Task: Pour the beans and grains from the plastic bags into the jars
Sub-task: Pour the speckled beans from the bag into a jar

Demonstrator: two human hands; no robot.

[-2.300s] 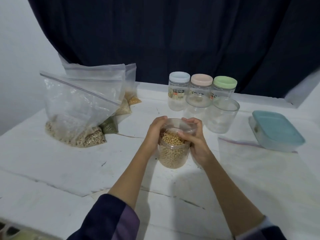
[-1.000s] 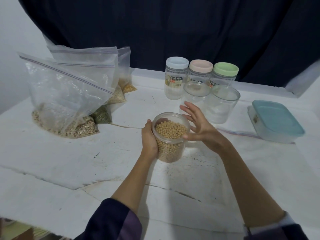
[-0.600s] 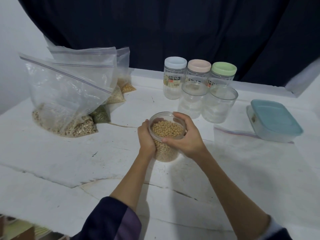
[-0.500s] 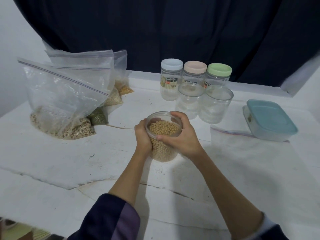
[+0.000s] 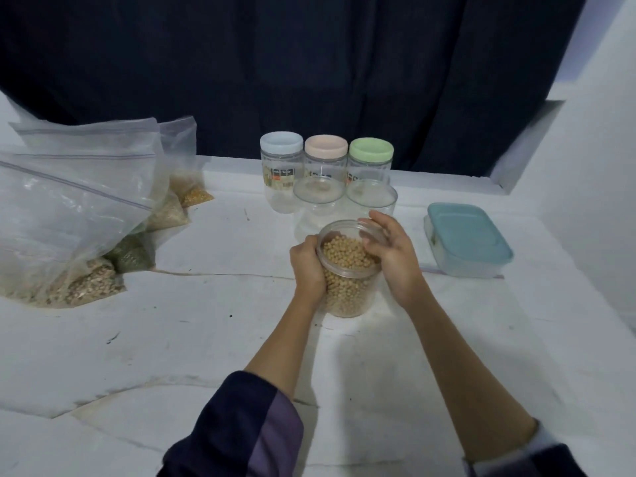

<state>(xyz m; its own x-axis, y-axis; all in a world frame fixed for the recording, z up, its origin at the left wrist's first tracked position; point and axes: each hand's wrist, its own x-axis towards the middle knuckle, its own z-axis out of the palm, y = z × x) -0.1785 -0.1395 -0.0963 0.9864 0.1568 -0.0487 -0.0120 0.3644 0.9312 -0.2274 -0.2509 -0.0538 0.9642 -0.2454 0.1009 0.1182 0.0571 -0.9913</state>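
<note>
Hidden or unclear: the big plastic bags [image 5: 79, 201] at the left are cut off by the frame edge, and their clear film blurs the grains [image 5: 89, 287] pooled at the bottom; the smaller bags behind them show only in part. The two lidless jars [image 5: 318, 201] are partly covered by the jar of beans [image 5: 347, 270] and by the right hand [image 5: 392, 256]. Labels on the three lidded jars [image 5: 325, 160] at the back are too small to read. Edges and room: the white bench [image 5: 172, 339] lies bare in front of the hands and between the bags and the jars; a wall rises close on the right, beyond the blue-lidded box [image 5: 468, 239]. Fingers: the left hand [image 5: 308, 266] is curled round the side of the jar of beans, which stands near the bench centre; the right hand's fingers are bent over its open rim, thumb by the wall, gripping it.
</note>
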